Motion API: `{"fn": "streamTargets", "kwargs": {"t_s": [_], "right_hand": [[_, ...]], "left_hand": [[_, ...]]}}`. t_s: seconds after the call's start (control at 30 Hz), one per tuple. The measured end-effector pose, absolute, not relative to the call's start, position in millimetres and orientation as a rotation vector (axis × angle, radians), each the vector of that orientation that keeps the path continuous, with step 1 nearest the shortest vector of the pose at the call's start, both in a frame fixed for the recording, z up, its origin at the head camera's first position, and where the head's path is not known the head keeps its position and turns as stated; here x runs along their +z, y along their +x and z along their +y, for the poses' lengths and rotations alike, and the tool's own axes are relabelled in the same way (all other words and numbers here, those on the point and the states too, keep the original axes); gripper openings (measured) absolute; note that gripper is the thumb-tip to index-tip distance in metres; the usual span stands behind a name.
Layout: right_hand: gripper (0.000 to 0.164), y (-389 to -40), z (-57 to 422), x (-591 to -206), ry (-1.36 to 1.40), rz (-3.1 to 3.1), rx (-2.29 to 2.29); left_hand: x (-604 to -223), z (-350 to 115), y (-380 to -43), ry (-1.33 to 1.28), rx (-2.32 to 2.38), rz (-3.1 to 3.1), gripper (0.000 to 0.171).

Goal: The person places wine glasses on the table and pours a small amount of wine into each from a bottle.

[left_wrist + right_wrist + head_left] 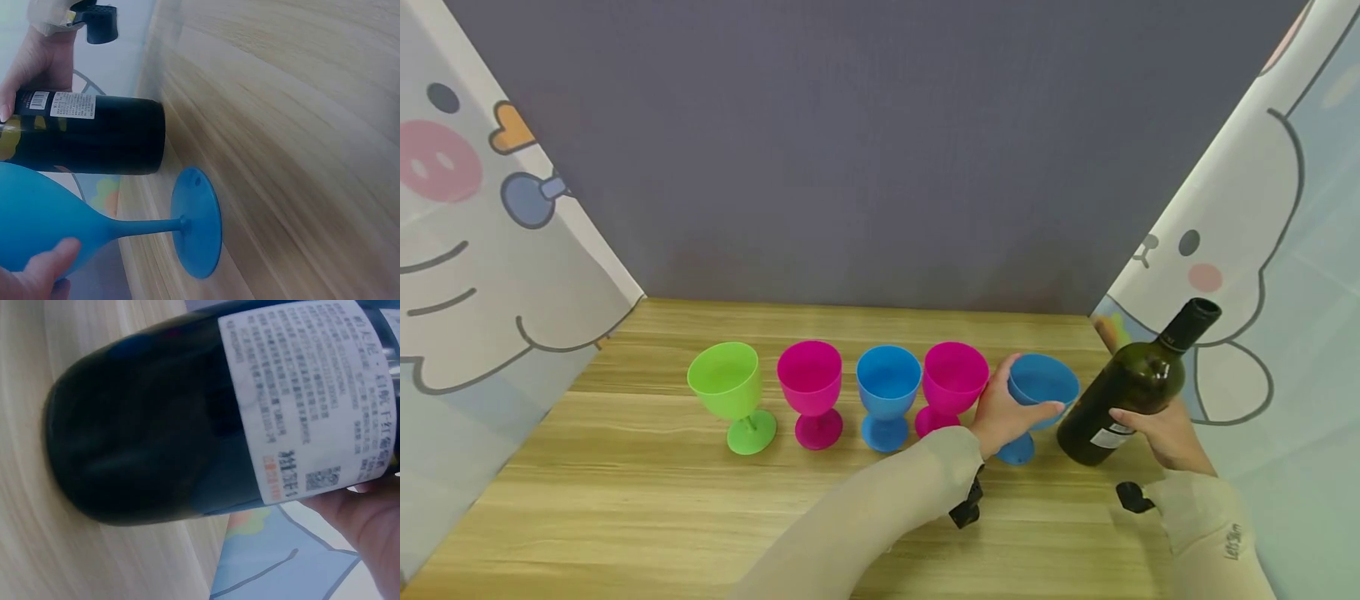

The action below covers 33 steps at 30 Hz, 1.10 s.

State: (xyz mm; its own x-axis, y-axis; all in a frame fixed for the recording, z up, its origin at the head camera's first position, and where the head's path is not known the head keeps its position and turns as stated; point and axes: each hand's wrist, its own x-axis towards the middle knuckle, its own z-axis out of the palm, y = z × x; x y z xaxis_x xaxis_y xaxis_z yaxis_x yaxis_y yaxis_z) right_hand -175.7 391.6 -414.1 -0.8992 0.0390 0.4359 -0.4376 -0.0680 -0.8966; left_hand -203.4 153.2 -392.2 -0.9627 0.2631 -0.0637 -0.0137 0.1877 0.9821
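Note:
My left hand holds the bowl of a blue goblet at the right end of a row, thumb on the near side. In the left wrist view this goblet's round foot is on the wooden tabletop. To its right, my right hand grips a dark green wine bottle round its body. The bottle's neck points up, and its base is at or just above the tabletop; I cannot tell which. A white printed label fills much of the right wrist view.
Left of the held goblet stand a pink goblet, another blue goblet, a second pink goblet and a green goblet. A grey panel rises behind the wooden table. Cartoon-printed sheets flank both sides.

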Motion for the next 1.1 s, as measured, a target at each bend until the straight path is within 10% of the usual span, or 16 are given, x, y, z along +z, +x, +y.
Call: {"fn": "streamTargets", "kwargs": {"t_s": [0.7,1.1], "right_hand": [[0.069,-179.1,384.5,-418.1,0.403,-1.768,2.031],[0.077,-185.7,363.7,-421.7,-0.1,-1.754,1.789]], "left_hand": [[-394.8,153.7,-204.8,0.27,1.823,2.258,0.079],[-397.6,151.9,-208.4,0.301,1.801,2.242,0.078]]}}
